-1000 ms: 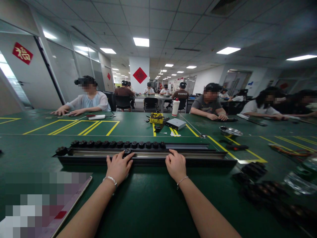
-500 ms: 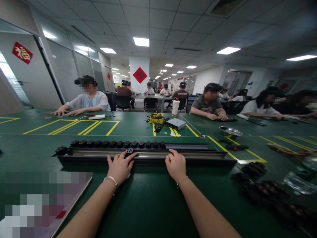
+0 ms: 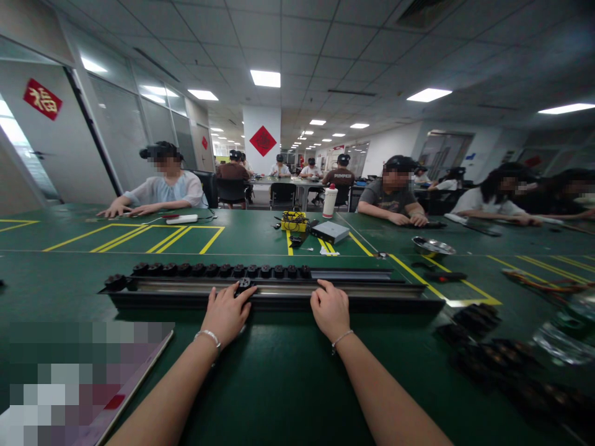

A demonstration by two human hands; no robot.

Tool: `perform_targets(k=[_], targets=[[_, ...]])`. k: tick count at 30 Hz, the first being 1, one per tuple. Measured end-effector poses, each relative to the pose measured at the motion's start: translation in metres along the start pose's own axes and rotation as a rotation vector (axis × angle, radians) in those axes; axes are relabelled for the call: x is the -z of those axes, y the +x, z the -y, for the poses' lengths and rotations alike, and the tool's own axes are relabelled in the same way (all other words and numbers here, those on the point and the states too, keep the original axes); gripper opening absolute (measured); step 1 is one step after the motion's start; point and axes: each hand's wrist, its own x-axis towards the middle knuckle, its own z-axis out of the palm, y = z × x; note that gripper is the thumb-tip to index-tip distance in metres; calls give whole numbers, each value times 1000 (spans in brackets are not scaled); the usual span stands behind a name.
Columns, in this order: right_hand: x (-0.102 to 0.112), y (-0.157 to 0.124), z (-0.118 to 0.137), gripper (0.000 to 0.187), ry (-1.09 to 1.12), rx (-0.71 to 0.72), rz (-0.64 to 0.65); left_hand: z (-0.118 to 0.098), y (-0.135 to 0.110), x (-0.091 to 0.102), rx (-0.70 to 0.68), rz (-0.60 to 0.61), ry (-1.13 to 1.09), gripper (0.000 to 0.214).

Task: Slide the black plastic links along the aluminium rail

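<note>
A long black metal track with a silvery channel lies across the green table before me. In that channel sits a small round black socket module, holes on its top face. My left hand has its index finger and thumb on either side of this module, the other fingers spread over the track's front wall. Farther right, my right hand grips the track's front edge, its index finger stretched over the channel and the rest curled. Behind, a row of similar black modules lines a second rail. Another module sits at the left end.
Piles of black modules and a clear plastic bottle lie at the right. A metal bowl, a grey box and a white bottle stand farther back. A blurred booklet is front left. Co-workers sit across the table.
The middle fingers of my left hand have drawn slightly inward to the right. The module, the track and my right hand look unmoved.
</note>
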Motion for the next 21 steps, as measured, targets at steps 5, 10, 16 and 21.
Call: perform_targets(k=[5,10,16,21], targets=[[-1,0,0,28,-7,3,-2,-2,0,1,3,3,3,43],[0,0,0,28,-9,3,-4,-4,0,4,7,15,-7,44],[-1,0,0,28,-6,-1,-5,-2,0,2,18,40,-35,46],[0,0,0,28,-6,-2,5,-2,0,2,21,51,-55,47]])
